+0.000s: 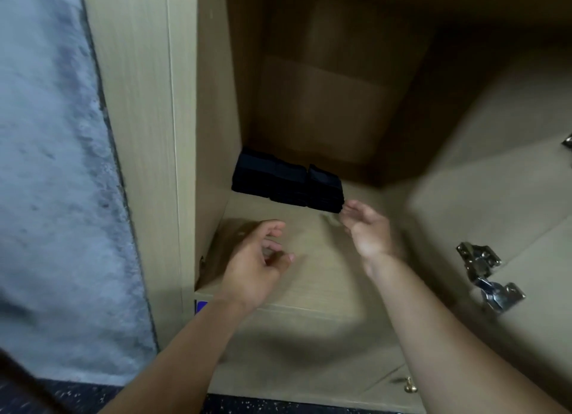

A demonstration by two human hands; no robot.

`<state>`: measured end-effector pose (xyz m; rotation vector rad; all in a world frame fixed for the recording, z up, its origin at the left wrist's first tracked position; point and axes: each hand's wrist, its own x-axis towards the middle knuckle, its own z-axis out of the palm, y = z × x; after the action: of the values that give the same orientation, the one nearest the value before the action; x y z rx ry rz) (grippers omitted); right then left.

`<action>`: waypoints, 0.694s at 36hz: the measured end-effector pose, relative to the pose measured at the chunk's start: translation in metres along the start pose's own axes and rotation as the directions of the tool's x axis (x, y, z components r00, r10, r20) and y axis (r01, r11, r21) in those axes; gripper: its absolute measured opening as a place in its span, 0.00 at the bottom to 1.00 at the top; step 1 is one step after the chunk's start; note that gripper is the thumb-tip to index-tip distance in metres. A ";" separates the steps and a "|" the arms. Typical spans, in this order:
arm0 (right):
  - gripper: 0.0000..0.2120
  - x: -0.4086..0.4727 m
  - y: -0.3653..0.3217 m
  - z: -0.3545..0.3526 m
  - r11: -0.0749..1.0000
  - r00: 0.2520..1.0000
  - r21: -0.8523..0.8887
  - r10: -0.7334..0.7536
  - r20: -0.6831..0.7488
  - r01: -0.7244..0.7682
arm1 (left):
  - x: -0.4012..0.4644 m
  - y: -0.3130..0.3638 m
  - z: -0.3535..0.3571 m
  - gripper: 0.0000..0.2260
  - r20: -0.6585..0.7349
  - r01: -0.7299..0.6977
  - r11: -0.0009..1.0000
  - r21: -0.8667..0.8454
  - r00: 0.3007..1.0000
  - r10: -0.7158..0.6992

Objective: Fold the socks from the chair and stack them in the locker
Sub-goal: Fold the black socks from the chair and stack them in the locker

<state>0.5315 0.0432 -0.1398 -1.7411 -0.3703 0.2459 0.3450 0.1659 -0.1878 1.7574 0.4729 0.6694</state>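
Stacking step: folded dark socks (286, 181) sit in stacks at the locker shelf (309, 277) back-left corner. Left hand (257, 268) and right hand (368, 228) both empty, fingers loosely spread (blurry). Next probably fetching more from the chair, out of view.

Locker (216, 135), light wood, open. Folded dark socks (288, 183): side-by-side stacks on the shelf (309, 274), at its back-left corner. Left hand (257, 265): above the shelf's front edge, fingers loosely curled, holding nothing. Right hand (368, 228): fingers relaxed, fingertips just beside the rightmost stack. Metal hinge (486, 274): on the door at right.
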 end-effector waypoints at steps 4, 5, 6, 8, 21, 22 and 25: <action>0.18 -0.042 0.000 0.009 0.999 0.998 0.003 -0.038 0.050 0.038 | -0.010 0.005 0.002 0.24 -0.004 -0.009 1.000 -0.018 1.000 0.009; 0.17 -0.051 0.002 0.011 0.999 0.998 0.016 -0.041 0.056 0.041 | -0.014 0.006 0.002 0.24 -0.005 -0.011 1.000 -0.020 1.000 0.011; 0.17 -0.059 0.004 0.013 0.999 0.997 0.027 -0.042 0.063 0.041 | -0.018 0.008 0.002 0.24 -0.003 -0.012 1.000 -0.020 1.000 0.012; 0.16 -0.075 0.005 0.016 0.998 0.994 0.025 -0.052 0.097 0.049 | -0.026 0.012 -0.001 0.25 0.007 -0.023 1.000 -0.009 1.000 0.023; 0.17 -0.145 -0.017 0.027 0.972 0.954 -0.008 -0.229 0.191 0.235 | -0.077 0.039 -0.062 0.25 0.012 -0.132 0.984 0.117 0.991 0.132; 0.17 -0.151 -0.019 0.030 0.969 0.950 -0.014 -0.238 0.204 0.246 | -0.083 0.038 -0.068 0.25 0.016 -0.128 0.981 0.144 0.992 0.127; 0.17 -0.171 -0.024 0.040 0.967 0.939 -0.011 -0.245 0.243 0.255 | -0.099 0.039 -0.087 0.25 0.014 -0.109 0.971 0.212 0.994 0.108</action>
<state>0.3568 0.0187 -0.1312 -1.6888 -0.7732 0.2668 0.2126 0.1567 -0.1525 1.9974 0.4632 0.7144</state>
